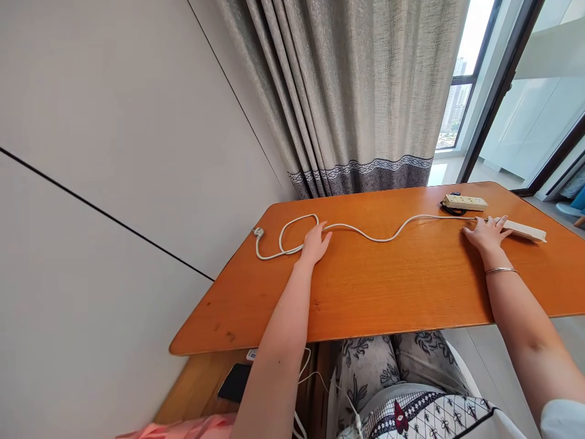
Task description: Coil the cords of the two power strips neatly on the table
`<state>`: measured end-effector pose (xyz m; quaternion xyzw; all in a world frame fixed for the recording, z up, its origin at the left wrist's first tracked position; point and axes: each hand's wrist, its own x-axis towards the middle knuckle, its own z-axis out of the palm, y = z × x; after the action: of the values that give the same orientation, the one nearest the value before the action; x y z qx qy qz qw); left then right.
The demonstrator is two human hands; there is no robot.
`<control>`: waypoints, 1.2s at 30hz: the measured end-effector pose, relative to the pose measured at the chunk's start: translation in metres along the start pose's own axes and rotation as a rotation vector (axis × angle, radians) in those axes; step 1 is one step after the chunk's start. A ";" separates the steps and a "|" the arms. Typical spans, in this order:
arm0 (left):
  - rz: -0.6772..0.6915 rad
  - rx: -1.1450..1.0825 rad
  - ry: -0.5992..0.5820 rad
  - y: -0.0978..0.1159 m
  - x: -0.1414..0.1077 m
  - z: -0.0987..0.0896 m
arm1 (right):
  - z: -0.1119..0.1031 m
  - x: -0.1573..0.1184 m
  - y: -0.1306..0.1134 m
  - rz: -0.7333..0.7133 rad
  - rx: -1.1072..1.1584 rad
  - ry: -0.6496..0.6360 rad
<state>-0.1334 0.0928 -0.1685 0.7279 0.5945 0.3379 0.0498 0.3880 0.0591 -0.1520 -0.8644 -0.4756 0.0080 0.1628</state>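
Cord point(384, 240) across the table point(393, 286)!
Left hand point(315, 242) covers it, can't tell its hold; right hand point(488, 233), fingers splayed wide, meets the white power strip point(524, 231).

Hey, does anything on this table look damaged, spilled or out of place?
Just a few dark marks on the tabletop, toward its near left corner. They stand out against the orange surface; I can't tell whether they're stains or damage. No spill shows.

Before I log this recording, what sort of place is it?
Probably a room in a high-rise home: a long curtain, a window showing tall buildings, and a wood-toned table.
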 end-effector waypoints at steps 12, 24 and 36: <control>-0.348 0.184 -0.023 0.000 0.002 -0.009 | 0.024 0.014 0.000 -0.278 0.071 0.156; -0.486 0.193 0.073 -0.009 -0.006 -0.021 | 0.018 0.025 -0.035 -0.396 0.086 0.117; -0.231 0.082 0.099 0.003 0.000 -0.008 | 0.029 0.050 -0.071 -0.136 0.090 -0.002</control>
<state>-0.1356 0.0890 -0.1613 0.6383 0.6896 0.3408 0.0292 0.3520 0.1432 -0.1517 -0.8219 -0.5327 0.0190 0.2010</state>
